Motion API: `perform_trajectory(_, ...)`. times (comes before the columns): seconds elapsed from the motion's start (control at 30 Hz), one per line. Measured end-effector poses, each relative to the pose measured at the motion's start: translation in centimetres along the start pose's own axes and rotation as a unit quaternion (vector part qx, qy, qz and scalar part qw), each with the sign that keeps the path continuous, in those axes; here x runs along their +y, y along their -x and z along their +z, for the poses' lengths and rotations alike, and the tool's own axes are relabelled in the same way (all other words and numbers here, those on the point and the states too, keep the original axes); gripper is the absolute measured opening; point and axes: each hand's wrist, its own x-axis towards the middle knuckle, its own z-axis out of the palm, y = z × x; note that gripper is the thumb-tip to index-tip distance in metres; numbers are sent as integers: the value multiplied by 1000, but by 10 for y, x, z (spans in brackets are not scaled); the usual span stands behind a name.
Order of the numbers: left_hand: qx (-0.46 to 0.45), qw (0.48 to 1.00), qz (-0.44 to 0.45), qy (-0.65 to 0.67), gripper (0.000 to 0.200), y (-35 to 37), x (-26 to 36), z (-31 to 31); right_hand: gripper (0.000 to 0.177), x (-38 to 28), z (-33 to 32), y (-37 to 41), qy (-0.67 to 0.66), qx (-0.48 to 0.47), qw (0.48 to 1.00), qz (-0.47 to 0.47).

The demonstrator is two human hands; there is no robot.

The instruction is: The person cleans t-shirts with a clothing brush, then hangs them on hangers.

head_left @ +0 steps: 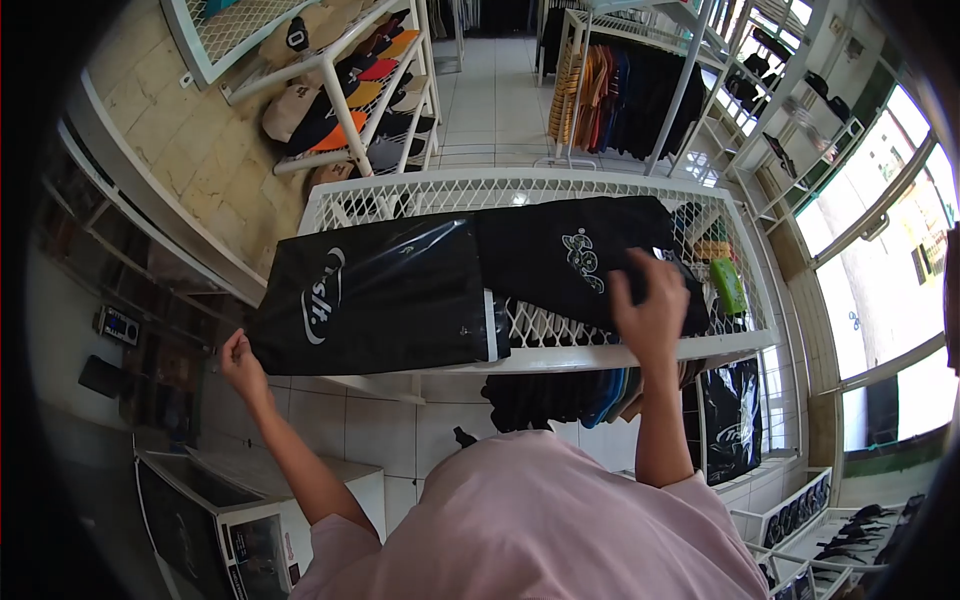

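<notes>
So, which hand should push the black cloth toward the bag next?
Probably the right hand. It's right over the cloth, at the end away from the bag. The left hand is at the bag's far corner, so it'd have to reach across.

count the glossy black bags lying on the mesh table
1: the glossy black bag on the left part of the mesh table, beside the printed black cloth, with the left hand at its near left corner. Others may be hidden underneath.

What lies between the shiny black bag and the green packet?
In the head view, a printed black garment lies between bag and packet, below the right hand.
</notes>
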Motion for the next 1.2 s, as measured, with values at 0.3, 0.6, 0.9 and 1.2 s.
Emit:
perform_trajectory(0.3,-34,998,-39,36,27,13,-15,-22,59,-62,52,-11,-129,-225,958,126)
perform_trajectory(0.6,-151,981,-118,31,50,33,3,-43,26,-100,-13,73,-150,-279,945,-84)
perform_trajectory(0.9,-267,950,-132,97,62,35,-1,-65,72,-149,48,168,-383,-455,761,258)
perform_trajectory(1.2,-254,943,-180,120,40,67,-74,-115,31,-226,92,138,-546,-350,661,377)
